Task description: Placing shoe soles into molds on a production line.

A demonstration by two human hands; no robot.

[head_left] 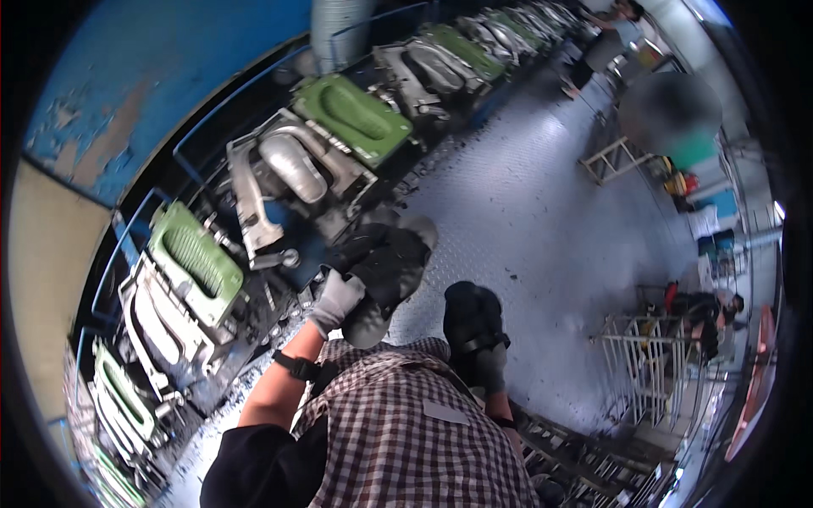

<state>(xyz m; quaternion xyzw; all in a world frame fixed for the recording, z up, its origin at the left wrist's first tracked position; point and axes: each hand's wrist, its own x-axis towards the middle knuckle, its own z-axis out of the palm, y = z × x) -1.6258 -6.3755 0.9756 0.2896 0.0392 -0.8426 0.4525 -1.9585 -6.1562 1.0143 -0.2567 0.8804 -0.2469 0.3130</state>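
My left hand, in a pale grey glove, is closed on a bunch of black shoe soles with grey patches. They overlap, so their exact shape is hard to make out. Lower and to the right, my right hand wears a grey glove and is partly hidden behind more black shoe soles, which it grips near their lower end. Both bunches hang in front of my checked apron, apart from each other.
Along the left runs a row of opened metal moulds with green foot-shaped plates, behind blue rails. Patterned metal flooring lies ahead. Metal racks stand at the right. One person is at the far end; others are at the right.
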